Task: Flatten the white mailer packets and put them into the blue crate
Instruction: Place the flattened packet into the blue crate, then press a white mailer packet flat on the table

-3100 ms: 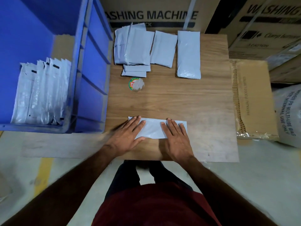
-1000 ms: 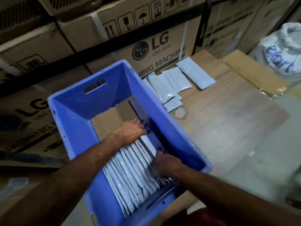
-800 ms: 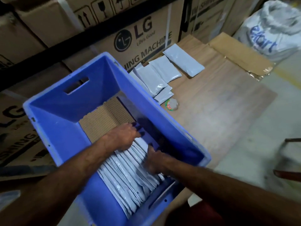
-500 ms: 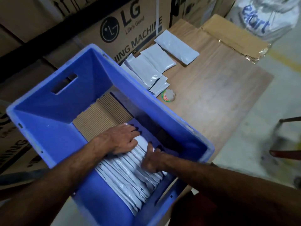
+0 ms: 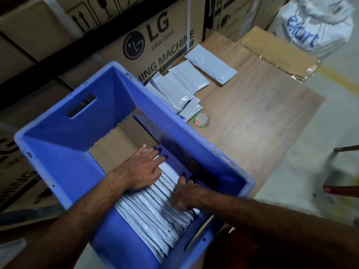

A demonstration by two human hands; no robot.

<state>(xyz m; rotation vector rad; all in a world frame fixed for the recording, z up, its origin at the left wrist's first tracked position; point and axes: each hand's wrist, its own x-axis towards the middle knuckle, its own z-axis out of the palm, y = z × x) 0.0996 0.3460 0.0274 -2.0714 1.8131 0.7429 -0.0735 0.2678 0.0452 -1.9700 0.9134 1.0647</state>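
both hands are down in the blue crate (image 5: 64, 167): the left hand (image 5: 140, 171) lies flat with straight fingers on the row of white mailer packets (image 5: 155, 206), and the right hand (image 5: 184, 195) curls onto their near-wall end, though i cannot tell if it grips one. my guess is the leaning packets could fan back toward the bare cardboard liner (image 5: 120, 146) once the pressure lifts. beyond the crate's far wall, more loose packets (image 5: 180, 84) lie at the far edge of the wooden board (image 5: 262, 117), with open board to their right.

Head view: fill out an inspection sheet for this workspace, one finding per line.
Surface: wooden board, partly bare.
Job's things: blue crate holds a row of white packets; loose packets wait on the board.
Clutter: round sticker-like disc; flattened cardboard.
Grips: left hand flat on the row; right hand on it, fingers unclear.
Cables: nothing seen.
Surroundings: LG cartons, white sack.
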